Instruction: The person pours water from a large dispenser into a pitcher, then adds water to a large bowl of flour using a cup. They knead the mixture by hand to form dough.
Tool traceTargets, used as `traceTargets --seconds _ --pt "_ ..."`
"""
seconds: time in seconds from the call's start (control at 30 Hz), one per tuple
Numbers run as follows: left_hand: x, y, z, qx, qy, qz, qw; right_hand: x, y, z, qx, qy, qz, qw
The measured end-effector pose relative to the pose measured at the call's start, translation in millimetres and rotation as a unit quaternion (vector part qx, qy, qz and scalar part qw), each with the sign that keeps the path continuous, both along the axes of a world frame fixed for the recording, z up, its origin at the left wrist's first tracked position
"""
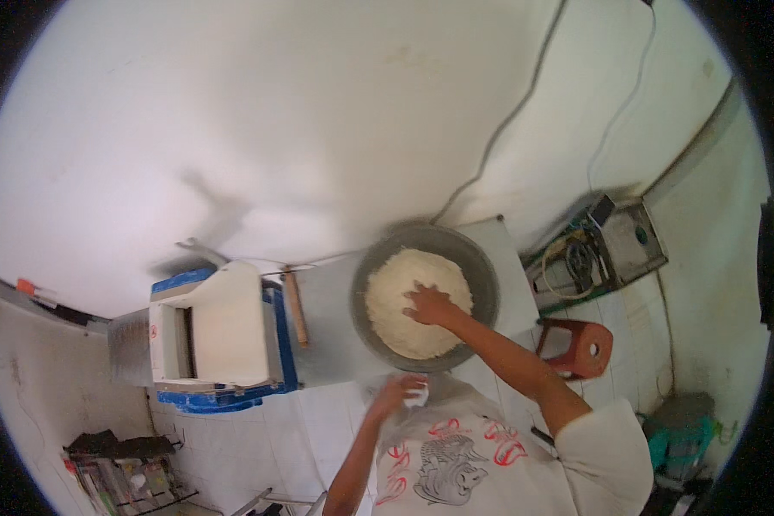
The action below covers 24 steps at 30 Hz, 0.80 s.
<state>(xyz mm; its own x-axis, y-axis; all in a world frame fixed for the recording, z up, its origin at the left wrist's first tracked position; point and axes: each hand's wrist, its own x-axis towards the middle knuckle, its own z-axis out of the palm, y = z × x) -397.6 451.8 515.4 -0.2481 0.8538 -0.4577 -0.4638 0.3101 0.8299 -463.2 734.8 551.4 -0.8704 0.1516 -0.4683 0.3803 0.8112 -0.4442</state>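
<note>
A white-and-blue machine (pixel 219 340) stood at the left end of the grey worktop (pixel 327 331), with a wooden rolling pin (pixel 296 308) lying just beside its right side. Beyond the worktop's right edge a red plastic stool (pixel 579 347) sat on the white tiled floor (pixel 305 430). Farther right, against the wall, was a metal machine with a belt wheel (pixel 600 249). Two dark cables (pixel 507 129) ran down the white wall (pixel 275 129). A cluttered wire rack (pixel 125 477) occupied the lower left corner, and a green container (pixel 681 434) the lower right.

White wall (pixel 275 103) with hanging cables (pixel 507 129), pale tiled floor (pixel 310 430), red plastic stool (pixel 578 347)
</note>
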Motion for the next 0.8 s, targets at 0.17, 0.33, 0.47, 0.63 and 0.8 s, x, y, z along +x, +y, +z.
traceTargets --seconds 0.17,0.33,0.47,0.63,0.8 --pt "-8.8 -35.5 68.3 -0.111 0.111 0.285 0.946 -37.6 19.5 -50.3 0.049 -0.078 0.018 0.996" --pt "-9.2 -35.4 98.8 -0.172 0.092 0.366 0.910 -29.3 41.9 -87.6 0.051 -0.049 0.062 0.996" --pt "-24.9 -32.6 87.7 -0.136 0.121 0.356 0.917 24.1 67.9 -94.2 0.082 -0.080 0.123 0.986" --pt "-70.1 -16.3 62.7 -0.094 0.162 0.360 0.914 42.1 86.3 -67.0 0.100 -0.053 0.009 0.994" --pt "-127.8 8.2 27.4 -0.191 0.191 0.228 0.936 -6.3 30.1 -73.1 -0.132 0.004 -0.202 0.970"
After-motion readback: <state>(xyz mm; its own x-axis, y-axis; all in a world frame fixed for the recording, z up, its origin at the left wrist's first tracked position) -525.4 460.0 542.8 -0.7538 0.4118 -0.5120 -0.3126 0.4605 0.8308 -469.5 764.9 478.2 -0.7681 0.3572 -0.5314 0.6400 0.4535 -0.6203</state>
